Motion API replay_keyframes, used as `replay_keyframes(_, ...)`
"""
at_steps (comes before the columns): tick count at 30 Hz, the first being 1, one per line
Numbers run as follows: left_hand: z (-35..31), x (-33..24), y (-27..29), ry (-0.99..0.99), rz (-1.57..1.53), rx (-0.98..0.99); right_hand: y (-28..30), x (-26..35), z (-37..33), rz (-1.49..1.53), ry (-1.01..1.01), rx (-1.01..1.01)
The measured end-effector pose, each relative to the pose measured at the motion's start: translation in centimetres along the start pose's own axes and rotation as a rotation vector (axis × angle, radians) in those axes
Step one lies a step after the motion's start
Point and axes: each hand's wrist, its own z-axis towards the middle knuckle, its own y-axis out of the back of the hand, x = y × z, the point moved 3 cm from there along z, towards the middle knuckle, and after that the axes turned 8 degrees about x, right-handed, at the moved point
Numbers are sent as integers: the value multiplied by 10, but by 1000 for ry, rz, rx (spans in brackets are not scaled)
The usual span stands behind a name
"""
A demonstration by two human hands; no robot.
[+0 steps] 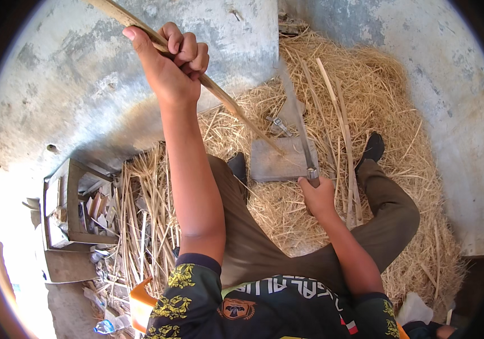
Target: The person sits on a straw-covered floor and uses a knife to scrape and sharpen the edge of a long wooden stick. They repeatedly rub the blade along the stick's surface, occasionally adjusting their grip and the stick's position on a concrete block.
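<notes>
My left hand [169, 70] is raised at the upper left, its fingers closed round a long pale bamboo stick [232, 106]. The stick slants down to the right, and its lower end meets the top of a flat wooden block [270, 165] between my feet. In my right hand [319, 198], beside the block's near right corner, is the dark handle of a machete [301, 123]. Its long narrow blade points up and away, passing over the block's right side. The blade's far end is blurred and stands apart from the stick.
Thin shavings [372, 90] cover the floor around the block and up to the walls. Several long strips [341, 124] lie right of the machete. A metal clasp-like object [279, 125] lies beyond the block. At left are a wooden frame [75, 198], bundled strips [134, 209] and a plastic bottle [106, 326].
</notes>
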Motion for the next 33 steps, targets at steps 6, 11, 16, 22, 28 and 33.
replay_keyframes(6, 1, 5, -8, 23, -2, -9, -15, -27, 2, -87, -67, 123)
replay_keyframes(11, -2, 0, -6, 24, 7, -22, -13, 8, -7, -241, 80, 71)
replay_keyframes(16, -1, 1, -14, 5, 11, -3, -5, 28, -15, -28, 238, -56)
replay_keyframes(22, 0, 5, -14, 6, -12, -15, -16, -18, -1, -263, 14, 129)
replay_keyframes(28, -2, -4, -8, 40, 62, -34, -10, 5, -6, -98, 77, 122)
replay_keyframes(33, -4, -6, -14, 246, 431, -17, 0, 29, -18, 226, 179, 264)
